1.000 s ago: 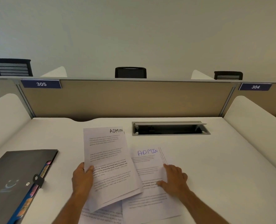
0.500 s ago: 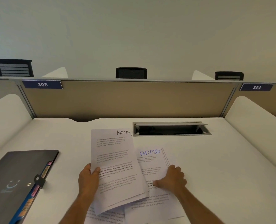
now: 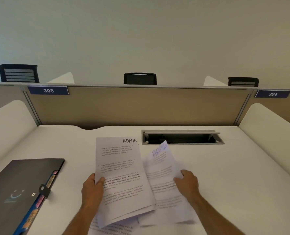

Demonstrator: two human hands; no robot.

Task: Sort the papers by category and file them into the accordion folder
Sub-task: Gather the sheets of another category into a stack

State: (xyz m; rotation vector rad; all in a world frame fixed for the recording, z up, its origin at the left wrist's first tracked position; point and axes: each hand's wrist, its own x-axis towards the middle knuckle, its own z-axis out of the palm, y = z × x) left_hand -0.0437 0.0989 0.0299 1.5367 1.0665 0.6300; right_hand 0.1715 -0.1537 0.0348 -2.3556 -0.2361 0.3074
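White bench (image 3: 225, 175) under me: my left hand (image 3: 91, 190) pinches printed sheets headed ADMIN (image 3: 120, 173); my right hand (image 3: 187, 184) grips a blurred blue-lettered sheet (image 3: 162, 167); black accordion folder (image 3: 20, 189) lies left.

White desk (image 3: 242, 184) under the hands; open metal cable hatch (image 3: 182, 137) set in it just beyond the right hand. Beige partition (image 3: 135, 107) further beyond, bearing plates "305" (image 3: 48, 90) and "304" (image 3: 272, 94). Three black chair backs (image 3: 140, 78) behind it.
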